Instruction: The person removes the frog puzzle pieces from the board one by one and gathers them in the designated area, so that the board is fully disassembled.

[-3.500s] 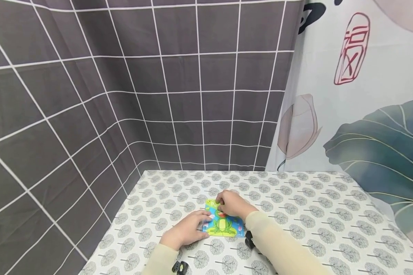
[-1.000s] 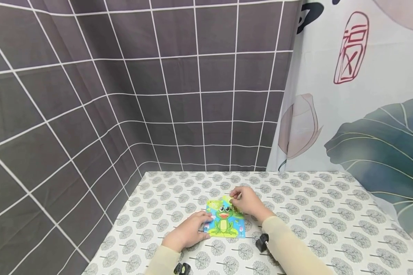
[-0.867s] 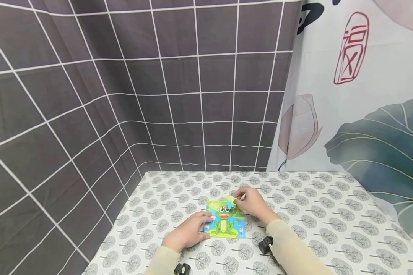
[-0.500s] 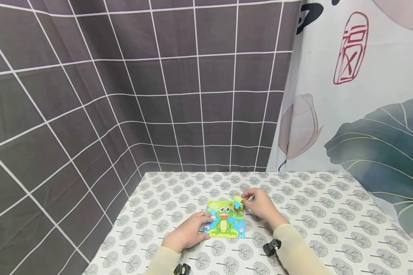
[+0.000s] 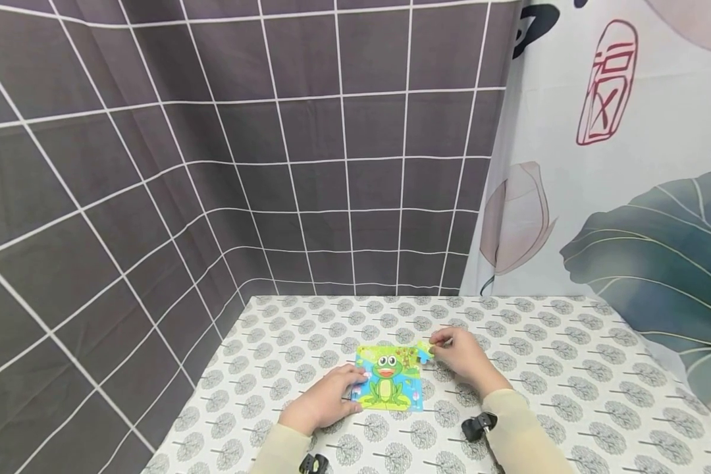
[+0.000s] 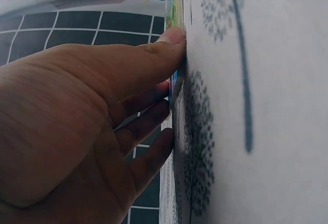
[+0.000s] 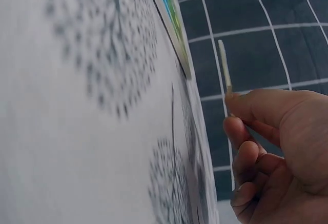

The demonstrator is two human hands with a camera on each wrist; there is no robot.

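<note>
I see a tree-print bench (image 5: 261, 376) against a dark curtain (image 5: 308, 131) and a pale curtain (image 5: 628, 164). The frog puzzle (image 5: 385, 392) lies flat, head toward the dark curtain; the left hand (image 5: 326, 396) rests relaxed at its left edge. Right of the puzzle, the right hand (image 5: 461, 353) pinches a raised piece (image 5: 424, 356), green end farthest, long axis unclear.

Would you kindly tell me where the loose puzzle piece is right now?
In the head view, the loose puzzle piece is pinched in the person's right hand, by the upper right corner of the frog puzzle.
</note>
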